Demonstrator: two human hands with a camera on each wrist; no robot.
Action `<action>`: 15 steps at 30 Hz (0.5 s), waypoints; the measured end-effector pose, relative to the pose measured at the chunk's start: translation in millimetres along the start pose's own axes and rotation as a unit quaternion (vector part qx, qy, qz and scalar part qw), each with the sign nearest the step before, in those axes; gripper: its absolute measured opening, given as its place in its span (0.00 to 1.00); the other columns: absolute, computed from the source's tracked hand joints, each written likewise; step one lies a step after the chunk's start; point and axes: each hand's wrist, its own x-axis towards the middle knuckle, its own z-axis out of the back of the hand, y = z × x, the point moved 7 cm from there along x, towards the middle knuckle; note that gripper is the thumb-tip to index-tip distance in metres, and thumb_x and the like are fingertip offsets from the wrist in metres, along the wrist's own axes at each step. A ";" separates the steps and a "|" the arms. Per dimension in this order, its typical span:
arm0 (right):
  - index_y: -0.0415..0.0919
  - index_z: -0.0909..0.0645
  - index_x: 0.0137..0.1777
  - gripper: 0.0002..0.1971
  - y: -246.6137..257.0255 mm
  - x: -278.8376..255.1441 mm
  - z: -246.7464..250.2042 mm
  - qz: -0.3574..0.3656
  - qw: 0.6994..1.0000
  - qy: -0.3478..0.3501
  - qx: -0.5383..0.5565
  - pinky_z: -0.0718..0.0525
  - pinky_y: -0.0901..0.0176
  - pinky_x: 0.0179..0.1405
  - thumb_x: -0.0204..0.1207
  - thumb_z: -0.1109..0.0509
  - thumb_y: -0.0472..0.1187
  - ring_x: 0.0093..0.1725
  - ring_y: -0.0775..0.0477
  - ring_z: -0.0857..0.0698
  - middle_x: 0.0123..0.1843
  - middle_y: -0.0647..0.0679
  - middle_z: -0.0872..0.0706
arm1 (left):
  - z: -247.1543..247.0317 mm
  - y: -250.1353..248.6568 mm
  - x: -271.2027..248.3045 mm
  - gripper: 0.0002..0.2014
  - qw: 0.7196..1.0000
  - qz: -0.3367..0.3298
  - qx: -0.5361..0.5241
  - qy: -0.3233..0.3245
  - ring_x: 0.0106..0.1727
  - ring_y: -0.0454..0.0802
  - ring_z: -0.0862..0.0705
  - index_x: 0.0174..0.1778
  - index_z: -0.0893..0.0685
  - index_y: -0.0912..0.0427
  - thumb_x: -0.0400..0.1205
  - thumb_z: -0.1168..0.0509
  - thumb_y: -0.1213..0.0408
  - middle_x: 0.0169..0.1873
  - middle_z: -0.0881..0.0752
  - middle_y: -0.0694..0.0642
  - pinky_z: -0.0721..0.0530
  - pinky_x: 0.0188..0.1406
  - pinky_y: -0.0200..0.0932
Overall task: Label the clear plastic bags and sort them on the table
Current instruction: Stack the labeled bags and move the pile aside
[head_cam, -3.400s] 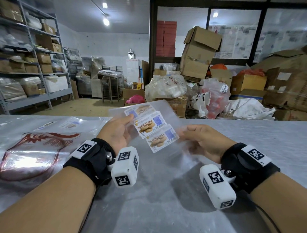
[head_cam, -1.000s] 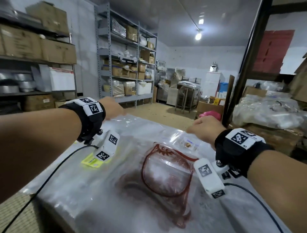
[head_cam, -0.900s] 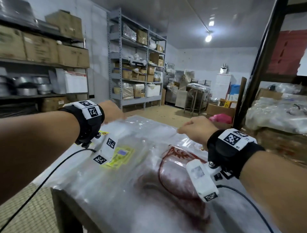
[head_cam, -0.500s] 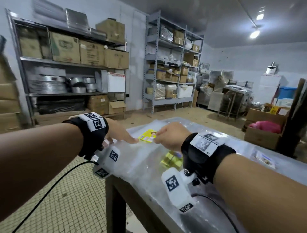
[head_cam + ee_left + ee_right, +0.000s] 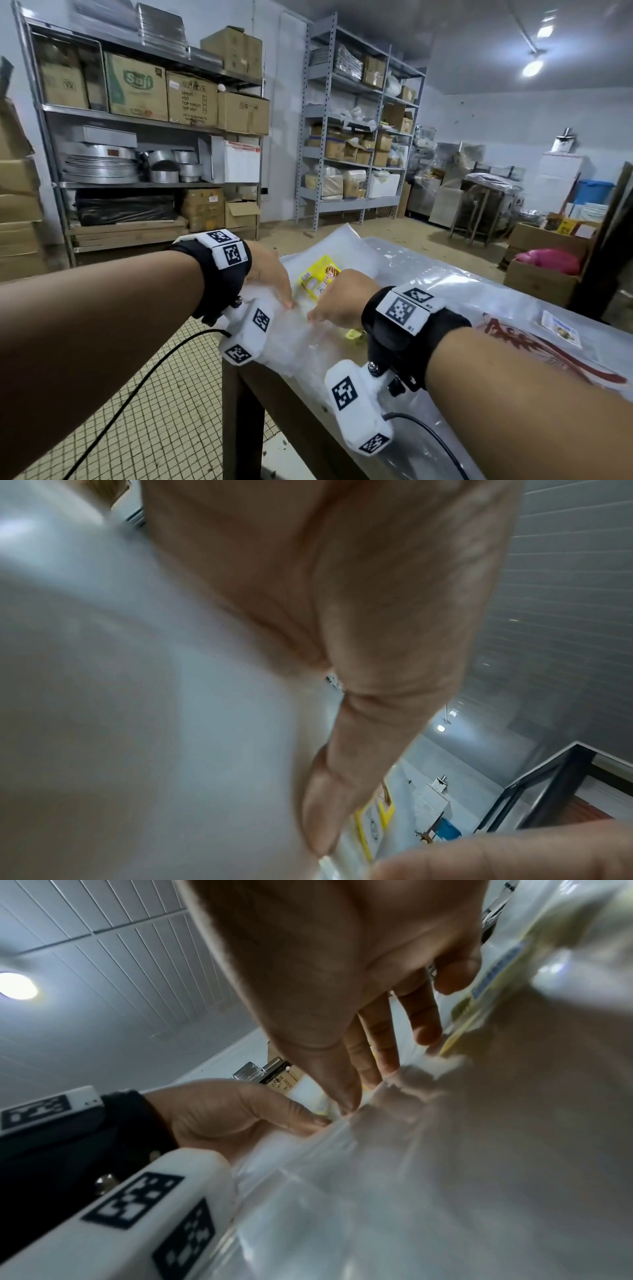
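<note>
Both hands work at the near-left corner of the worktop [image 5: 445,301]. The left hand [image 5: 270,274] has its fingers [image 5: 308,1119] extended, tips pressing on the clear bags [image 5: 291,339]. The right hand [image 5: 342,298] has its fingers [image 5: 377,1042] nearly straight, tips touching the same film; neither hand encloses anything (whether an edge is pinched cannot be told). Just beyond the fingertips lies a yellow label [image 5: 318,275] on the film. Further right of the fingers, another labelled bag [image 5: 561,330] lies flat. Judgement: labelling is partly done; this stack is not yet sorted.
</note>
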 end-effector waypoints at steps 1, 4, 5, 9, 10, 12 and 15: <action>0.42 0.21 0.46 0.18 -0.5 -1.1 -0.5 0.003 1.000 0.001 0.005 0.22 0.59 0.42 0.71 0.19 0.53 0.44 0.45 0.18 0.38 0.49 0.20 | 1.3 -2.5 0.1 0.29 1.000 -0.008 -0.003 -0.013 0.53 0.64 0.08 0.50 0.09 0.63 0.55 0.14 0.55 0.49 0.07 0.65 0.11 0.59 0.64; 0.40 0.21 0.44 0.15 -2.5 -6.1 -0.5 0.012 0.999 0.013 0.041 0.14 0.54 0.54 0.76 0.23 0.51 0.50 0.44 0.15 0.42 0.47 0.17 | 5.3 -6.0 -1.0 0.28 0.997 -0.013 0.009 -0.074 0.51 0.62 0.07 0.55 0.12 0.63 0.62 0.15 0.57 0.49 0.07 0.63 0.10 0.57 0.62; 0.37 0.17 0.47 0.15 -2.3 -9.4 0.1 0.020 0.998 0.023 0.047 0.14 0.51 0.61 0.78 0.25 0.50 0.56 0.44 0.13 0.48 0.46 0.13 | 6.0 -6.0 -1.1 0.28 0.996 -0.012 -0.002 -0.090 0.52 0.62 0.08 0.57 0.14 0.64 0.63 0.15 0.60 0.50 0.08 0.63 0.10 0.57 0.61; 0.31 0.15 0.67 0.21 -6.6 -23.9 11.0 0.043 0.994 0.021 0.097 0.19 0.49 0.69 0.81 0.28 0.46 0.68 0.41 0.15 0.69 0.38 0.14 | 11.9 -12.4 -6.8 0.24 0.988 -0.040 -0.056 -0.139 0.42 0.59 0.13 0.52 0.19 0.61 0.64 0.16 0.68 0.42 0.13 0.59 0.15 0.36 0.45; 0.32 0.15 0.67 0.21 -8.9 -26.7 14.8 0.048 0.992 0.013 0.119 0.19 0.50 0.69 0.80 0.26 0.45 0.67 0.43 0.15 0.69 0.40 0.13 | 15.7 -14.9 -10.5 0.24 0.984 -0.047 -0.067 -0.156 0.38 0.56 0.16 0.50 0.20 0.60 0.64 0.16 0.69 0.39 0.16 0.57 0.21 0.31 0.41; 0.40 0.14 0.68 0.21 -14.0 -32.5 22.4 0.054 0.984 -0.006 0.172 0.18 0.53 0.69 0.77 0.23 0.46 0.64 0.47 0.14 0.67 0.46 0.12 | 26.3 -21.8 -19.3 0.23 0.976 -0.061 -0.078 -0.192 0.38 0.55 0.19 0.49 0.20 0.59 0.64 0.17 0.71 0.38 0.18 0.55 0.26 0.27 0.38; 0.44 0.14 0.67 0.18 -25.8 -45.2 37.8 0.048 0.960 -0.046 0.273 0.15 0.56 0.58 0.77 0.22 0.44 0.57 0.48 0.13 0.63 0.46 0.12 | 50.0 -32.8 -40.2 0.22 0.962 -0.079 -0.086 -0.246 0.41 0.55 0.17 0.52 0.16 0.61 0.64 0.17 0.71 0.40 0.16 0.54 0.24 0.29 0.38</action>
